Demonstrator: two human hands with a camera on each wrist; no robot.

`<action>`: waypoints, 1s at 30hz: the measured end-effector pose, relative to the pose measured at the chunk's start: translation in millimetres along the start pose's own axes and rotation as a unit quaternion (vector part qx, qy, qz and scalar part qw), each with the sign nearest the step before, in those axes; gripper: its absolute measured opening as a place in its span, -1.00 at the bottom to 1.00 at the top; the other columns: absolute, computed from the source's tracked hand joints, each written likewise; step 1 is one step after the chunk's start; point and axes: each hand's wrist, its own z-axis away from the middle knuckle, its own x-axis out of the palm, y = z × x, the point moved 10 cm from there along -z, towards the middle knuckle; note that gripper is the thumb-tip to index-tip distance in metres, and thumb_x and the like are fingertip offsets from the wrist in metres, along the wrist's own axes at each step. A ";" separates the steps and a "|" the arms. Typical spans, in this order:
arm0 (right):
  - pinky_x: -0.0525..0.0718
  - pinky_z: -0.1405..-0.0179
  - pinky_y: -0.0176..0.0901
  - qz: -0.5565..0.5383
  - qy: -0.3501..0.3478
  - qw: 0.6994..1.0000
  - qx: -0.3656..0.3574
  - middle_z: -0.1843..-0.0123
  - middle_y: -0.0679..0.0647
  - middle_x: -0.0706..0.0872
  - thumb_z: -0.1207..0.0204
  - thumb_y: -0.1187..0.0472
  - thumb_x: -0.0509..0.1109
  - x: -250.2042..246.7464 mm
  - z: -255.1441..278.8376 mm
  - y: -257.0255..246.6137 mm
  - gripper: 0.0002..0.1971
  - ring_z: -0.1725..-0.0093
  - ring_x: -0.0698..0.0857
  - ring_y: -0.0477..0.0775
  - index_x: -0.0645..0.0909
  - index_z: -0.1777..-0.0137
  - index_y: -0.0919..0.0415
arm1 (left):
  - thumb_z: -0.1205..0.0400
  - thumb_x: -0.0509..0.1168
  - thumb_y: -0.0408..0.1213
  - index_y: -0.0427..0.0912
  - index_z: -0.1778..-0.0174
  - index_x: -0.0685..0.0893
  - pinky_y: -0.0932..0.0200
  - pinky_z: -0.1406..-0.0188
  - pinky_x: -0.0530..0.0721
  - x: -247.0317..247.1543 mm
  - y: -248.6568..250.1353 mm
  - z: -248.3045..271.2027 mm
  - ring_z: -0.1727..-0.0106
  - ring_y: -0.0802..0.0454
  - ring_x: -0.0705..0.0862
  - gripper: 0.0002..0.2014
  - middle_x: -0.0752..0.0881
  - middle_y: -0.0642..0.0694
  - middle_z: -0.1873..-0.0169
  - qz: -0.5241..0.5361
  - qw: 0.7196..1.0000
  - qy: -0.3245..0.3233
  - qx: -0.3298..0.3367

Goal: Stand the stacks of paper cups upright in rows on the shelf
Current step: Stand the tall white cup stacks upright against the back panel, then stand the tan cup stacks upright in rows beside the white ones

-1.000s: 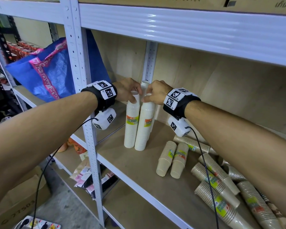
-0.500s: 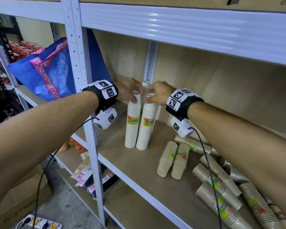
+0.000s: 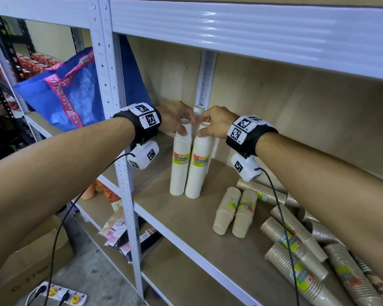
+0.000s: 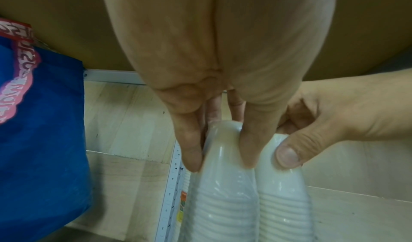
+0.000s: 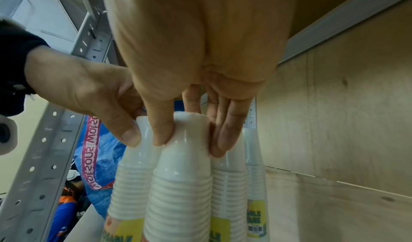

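Two tall white cup stacks stand upright side by side on the wooden shelf [image 3: 181, 226], near its left post. My left hand [image 3: 187, 128] grips the top of the left stack [image 3: 179, 171]; thumb and fingers pinch it [image 4: 220, 163]. My right hand [image 3: 202, 127] grips the top of the right stack [image 3: 198, 173], with the thumb on one side and the fingers on the other [image 5: 189, 143]. Two more white stacks [image 5: 229, 179] stand right behind them. Brown cup stacks [image 3: 227, 210] lie flat on the shelf to the right.
A white upright post [image 3: 124, 173] borders the shelf on the left, and the shelf above [image 3: 252, 34] hangs low over my hands. A blue bag [image 3: 75, 93] sits in the bay to the left. Several brown stacks [image 3: 296, 261] crowd the right end under my right forearm.
Both hands keep hold of the tops of the two front white stacks. The stacks have barely shifted.
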 end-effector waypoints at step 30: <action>0.48 -0.10 -0.26 0.009 -0.104 0.985 0.138 -0.40 0.09 0.60 -0.36 0.06 0.61 70.6 143.2 134.8 -0.28 -0.33 0.60 0.10 0.47 -0.51 0.11 | -0.52 0.50 -0.11 -0.03 -0.28 0.65 0.32 0.17 0.57 144.7 108.6 -13.6 -0.04 0.02 0.69 -0.60 0.72 -0.06 -0.05 0.116 0.989 -0.068 0.066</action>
